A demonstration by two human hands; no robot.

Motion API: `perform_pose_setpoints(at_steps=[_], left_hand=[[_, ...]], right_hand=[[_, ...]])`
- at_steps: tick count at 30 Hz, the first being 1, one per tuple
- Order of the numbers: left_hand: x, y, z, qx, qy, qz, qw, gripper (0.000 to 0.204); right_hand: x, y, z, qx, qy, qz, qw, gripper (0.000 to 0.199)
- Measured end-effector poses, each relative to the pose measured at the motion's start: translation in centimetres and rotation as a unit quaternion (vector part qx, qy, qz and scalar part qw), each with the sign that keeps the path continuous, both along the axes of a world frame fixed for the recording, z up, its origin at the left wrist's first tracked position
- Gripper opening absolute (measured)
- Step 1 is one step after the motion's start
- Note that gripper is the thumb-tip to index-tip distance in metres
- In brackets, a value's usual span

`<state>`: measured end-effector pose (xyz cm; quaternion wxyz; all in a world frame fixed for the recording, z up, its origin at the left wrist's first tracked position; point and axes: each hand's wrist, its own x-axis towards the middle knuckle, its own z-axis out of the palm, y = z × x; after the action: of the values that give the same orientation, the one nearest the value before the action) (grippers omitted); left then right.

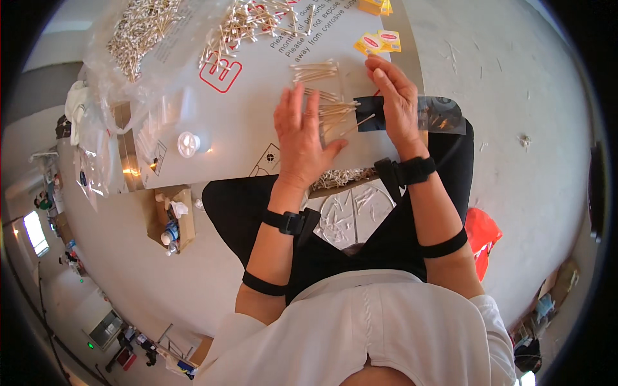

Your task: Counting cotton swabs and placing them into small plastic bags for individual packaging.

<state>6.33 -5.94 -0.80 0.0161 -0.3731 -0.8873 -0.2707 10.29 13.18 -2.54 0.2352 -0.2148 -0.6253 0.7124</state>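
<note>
Over the near part of the table, my left hand (300, 132) lies with its fingers spread, next to a small batch of cotton swabs (335, 114). Two more small batches sit just beyond, one of them the far swabs (315, 70), which appear to lie in or on clear plastic. A single loose swab (360, 125) slants to the right of the near batch. My right hand (399, 96) is raised at the right side, fingers stretched out and thumb apart, nothing visible in it. Beneath it lies a black strip (369, 114), beside clear film (444, 114) overhanging the table edge.
Loose swabs (248, 26) are heaped at the far side, with a bulging clear bag of swabs (138, 38) to their left. Yellow cards (376, 42) lie far right. A small round white container (188, 145) stands at left. Under the table is a cardboard box (170, 219).
</note>
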Motion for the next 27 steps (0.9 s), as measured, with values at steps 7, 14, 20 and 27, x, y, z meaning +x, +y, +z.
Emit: perform_pose_setpoints(at_steps=[7,14,20,27], left_hand=[[-4.0,-0.6,-0.9,0.026,0.008,0.031,0.999,0.096],[0.4,0.2,-0.4,0.097,0.049,0.024,0.994,0.07],[2.8,0.8,-0.8,0.039,0.07,-0.007,0.997,0.011],[-0.3,-0.9,-0.2,0.045,0.057,0.028,0.997,0.044]], right_hand=[[-1.0,-2.0,1.5,0.381,-0.157,-0.001,0.911,0.024],[-2.5,-0.2,0.7,0.489,-0.231,0.028,0.841,0.01],[-2.4,0.7,0.6,0.52,-0.186,0.053,0.832,0.008],[-2.7,-0.5,0.7,0.526,-0.091,0.15,0.832,0.008]])
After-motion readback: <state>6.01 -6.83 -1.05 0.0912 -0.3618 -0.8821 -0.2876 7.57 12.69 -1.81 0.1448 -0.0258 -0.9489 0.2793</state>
